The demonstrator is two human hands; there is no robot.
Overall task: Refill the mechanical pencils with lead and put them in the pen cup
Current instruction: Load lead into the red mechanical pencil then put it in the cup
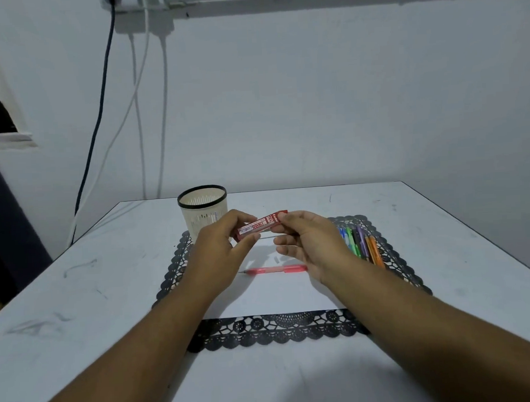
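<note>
**Both hands on the red lead case, pink pencil waiting below**

Head view, looking down over the bench (78,287): the left hand (220,252) and the right hand (309,244) meet above the middle of the black lace mat (279,329). Between them is the red lead case (260,227), marked 2B, tilted with its right end higher. The left fingers (246,220) are curled round its lower left end; the right thumb and forefinger pinch the upper right end. Just under the case a thin grey stick, which looks like a lead (267,237), spans the gap between the two hands; exactly which fingertips hold it I cannot tell.

Down on the white sheet (262,299) that covers the mat's centre, a pink mechanical pencil (273,270) lies flat, tip pointing left, its right end hidden behind the right hand. A small white piece (276,259) lies just beyond it.

On the right side of the mat, a row of coloured mechanical pencils (361,242) lies side by side: blue, green, purple, orange, partly hidden by the right wrist.

At the mat's far left corner stands the pen cup (203,211), white with a black rim, upright.
</note>
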